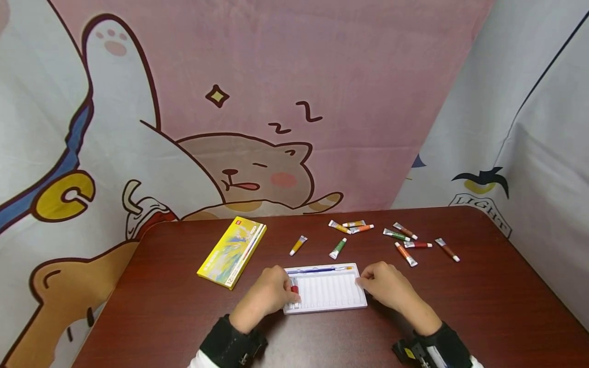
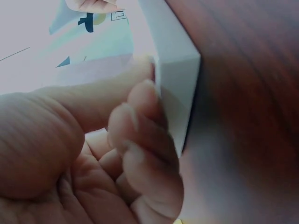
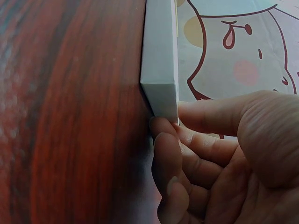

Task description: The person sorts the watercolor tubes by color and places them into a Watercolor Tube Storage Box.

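Observation:
A white plastic tray [image 1: 326,310] with narrow slots lies on the table, a blue paintbrush [image 1: 317,270] along its far side. In its leftmost slot sits a red paint tube [image 1: 294,289], partly hidden by my left hand [image 1: 270,290]. That hand grips the tray's left end: in the left wrist view the thumb reaches over the rim and the curled fingers [image 2: 149,172] rest against the side wall. My right hand [image 1: 388,286] pinches the right edge, and the right wrist view shows its thumb above and fingers [image 3: 168,154] below at the corner of the tray.
A yellow paint box [image 1: 232,252] lies to the left. Behind the tray are a yellow tube [image 1: 298,246], a green tube [image 1: 338,248] and a small cluster of tubes [image 1: 352,227]. Several more tubes [image 1: 406,254] are scattered at the right. A printed cloth [image 1: 359,102] hangs behind the table.

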